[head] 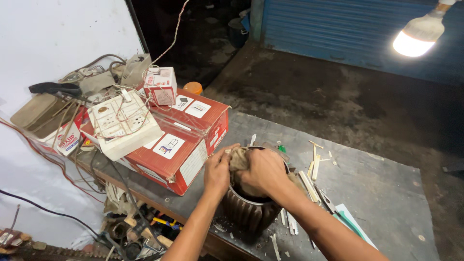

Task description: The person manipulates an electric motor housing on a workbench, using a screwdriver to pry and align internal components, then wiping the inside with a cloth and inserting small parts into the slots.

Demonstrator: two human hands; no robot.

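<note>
Bottom center: ribbed motor shell (249, 212) upright on the table (386, 203). Both hands at its open top, left hand (218, 170) and right hand (263, 171) each clenched on 1 dirty rag (238, 158) bunched between them over the opening. Wood slips (309, 181) right. Red box (186, 140) left, switchboard (123, 123) atop. Bulb (418, 35) upper right.

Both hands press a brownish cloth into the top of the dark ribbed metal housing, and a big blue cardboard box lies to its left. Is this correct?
Almost. The head view shows the cardboard box is red, not blue. Otherwise correct: the left hand and right hand press the cloth into the housing, with the box lying to its left.
</note>
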